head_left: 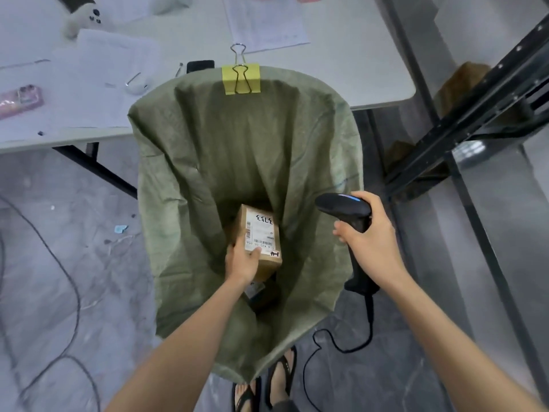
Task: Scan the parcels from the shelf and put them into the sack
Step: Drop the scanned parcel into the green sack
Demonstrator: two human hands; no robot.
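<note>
Left hand (242,260): I see it lowered inside the sack's mouth, fingers wrapped round the near end of a cardboard parcel, thumb lying on the label.
Parcel (259,237): brown box, label side up, held within the sack opening; it extends away from my left hand toward the far wall of the sack. A white label carries barcodes, handwritten digits and a small red-edged sticker at the near right corner.
Sack (208,162): green woven bag, mouth held wide; it surrounds my left hand on all sides. Its far rim is pinned to the desk edge by a yellow binder clip (241,78).
Sack contents: beneath the held parcel, just below my left hand, I make out a darker package (261,292); its details are too shadowed to read.
Right hand (368,242): closed about the grip of a black handheld scanner (346,208), outside the sack's right rim.
Scanner: head points left from my right hand, toward the parcel; its cable (341,346) runs down from below the hand onto the floor.
Desk (341,63): white, beyond both hands, bearing sheets of paper (264,22) and small items.
Shelf frame (475,114): black metal, beyond and to the right of my right hand.
Feet: in black sandals (282,370), beneath the near rim of the sack.
</note>
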